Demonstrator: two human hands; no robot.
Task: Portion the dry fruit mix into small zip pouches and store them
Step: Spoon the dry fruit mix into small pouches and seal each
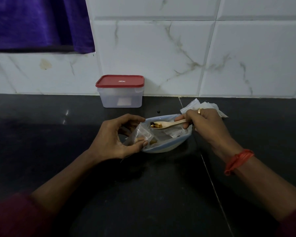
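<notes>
Dark tabletop [58, 134], mid-back: left hand [113, 141] pinches a small clear pouch [142, 134] over the bowl [169, 146]; right hand [207, 125] grips a wooden spoon [167, 124] loaded with fruit mix [155, 125].

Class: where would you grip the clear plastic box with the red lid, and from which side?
Grip the clear plastic box across its left and right walls, just under the overhanging red lid, reaching from the front. It stands upright with its back near the tiled wall, so the rear is blocked.

A home kitchen; black stone counter [41, 127]; marbled wall tiles [161, 48]; lidded food container [120, 91].
</notes>
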